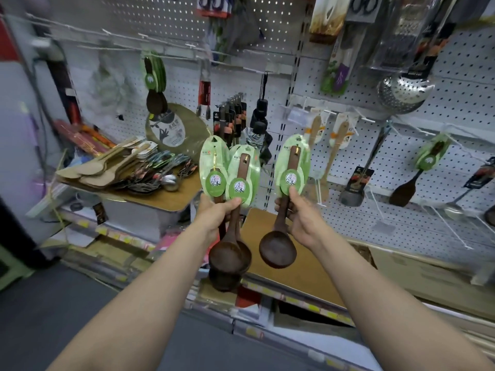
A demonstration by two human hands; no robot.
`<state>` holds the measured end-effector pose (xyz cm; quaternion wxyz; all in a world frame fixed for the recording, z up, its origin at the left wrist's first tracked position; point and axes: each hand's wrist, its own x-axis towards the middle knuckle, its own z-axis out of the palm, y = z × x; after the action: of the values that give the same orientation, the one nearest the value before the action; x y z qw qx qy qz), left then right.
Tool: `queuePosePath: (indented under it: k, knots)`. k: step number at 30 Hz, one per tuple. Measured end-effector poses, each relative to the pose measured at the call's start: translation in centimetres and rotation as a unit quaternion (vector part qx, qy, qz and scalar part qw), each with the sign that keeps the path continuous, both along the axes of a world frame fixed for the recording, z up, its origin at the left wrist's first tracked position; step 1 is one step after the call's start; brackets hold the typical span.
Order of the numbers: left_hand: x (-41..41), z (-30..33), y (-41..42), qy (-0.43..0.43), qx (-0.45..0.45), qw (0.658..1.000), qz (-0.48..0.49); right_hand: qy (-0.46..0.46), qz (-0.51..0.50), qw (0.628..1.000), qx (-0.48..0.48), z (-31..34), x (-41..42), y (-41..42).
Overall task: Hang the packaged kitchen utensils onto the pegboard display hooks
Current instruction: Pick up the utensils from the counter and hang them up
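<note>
1. Three dark wooden ladles show in the hands: two in the left hand, one in the right hand.
2. Left hand's fingers curl round two ladles at their handles; thumb presses the lower edge of the nearer green card. Two leaf-shaped green cards rise above the grip, overlapping; the round bowls hang below it, stacked one behind the other.
3. Right hand pinches the single ladle at its handle, thumb on the card's lower edge. Its green card stands above the grip, glossy, with a round label and a hang hole at the top; the smooth brown bowl hangs below.
4. Beyond both grips stands the white pegboard, dotted with holes and wire hooks; one matching carded ladle hangs far right of the right grip.
5. Left of the left grip, a heap of pale wooden spatulas lies on a board.
</note>
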<state>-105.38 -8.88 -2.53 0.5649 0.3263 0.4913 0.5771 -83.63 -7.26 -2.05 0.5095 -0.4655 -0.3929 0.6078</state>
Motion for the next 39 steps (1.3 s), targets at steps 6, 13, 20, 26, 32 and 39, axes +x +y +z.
queuePosePath:
  k: [6,13,20,26,32,39]
  knots:
    - [-7.3,-1.1,4.1,-0.007,-0.018,1.000,0.023,-0.020,0.071,0.996,-0.055,0.5,-11.1,2.2]
    - [-18.9,-1.4,9.2,0.016,-0.005,0.999,0.038,0.021,0.079,0.994,-0.077,0.2,-24.0,7.0]
    - [-27.4,-1.8,14.3,0.039,0.008,0.999,0.034,0.009,0.076,0.993,-0.094,0.1,-32.7,11.8]
    - [-31.5,-2.7,19.5,0.037,0.000,0.999,0.022,0.013,0.070,0.990,-0.119,1.0,-36.9,16.8]
    - [-34.1,-5.2,26.1,0.036,-0.023,0.999,0.008,0.027,0.052,0.991,-0.117,-0.6,-40.4,22.8]
    - [-35.0,-3.1,31.4,0.036,-0.034,0.999,-0.008,0.096,0.016,0.988,-0.117,-1.0,-43.4,29.0]
